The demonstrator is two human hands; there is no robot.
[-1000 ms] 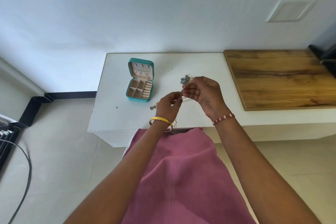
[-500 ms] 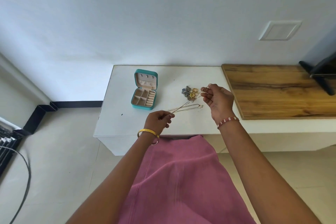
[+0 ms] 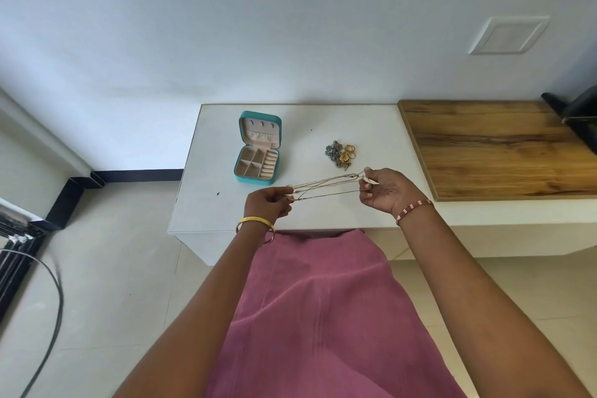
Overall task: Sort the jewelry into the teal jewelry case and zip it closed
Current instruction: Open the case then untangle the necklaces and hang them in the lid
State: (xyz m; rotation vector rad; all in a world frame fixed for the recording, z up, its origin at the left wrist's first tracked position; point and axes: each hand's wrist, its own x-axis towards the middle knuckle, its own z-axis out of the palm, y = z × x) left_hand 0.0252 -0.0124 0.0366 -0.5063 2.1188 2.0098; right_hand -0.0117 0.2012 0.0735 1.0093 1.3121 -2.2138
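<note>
The teal jewelry case lies open on the white table, its beige compartments showing nothing inside. Thin gold chains are stretched above the table between my two hands. My left hand pinches one end of the chains; my right hand pinches the other end near the clasp. A small heap of jewelry, with grey-blue pieces, a yellow flower and gold rings, lies on the table just beyond my right hand, right of the case.
A wooden board covers the table's right part. A black object sits at its far right. The wall runs behind the table. Cables and a black frame are on the floor at left.
My hands have moved apart and pulled the chains out longer between them. The view has shifted so the table sits lower in the frame.
</note>
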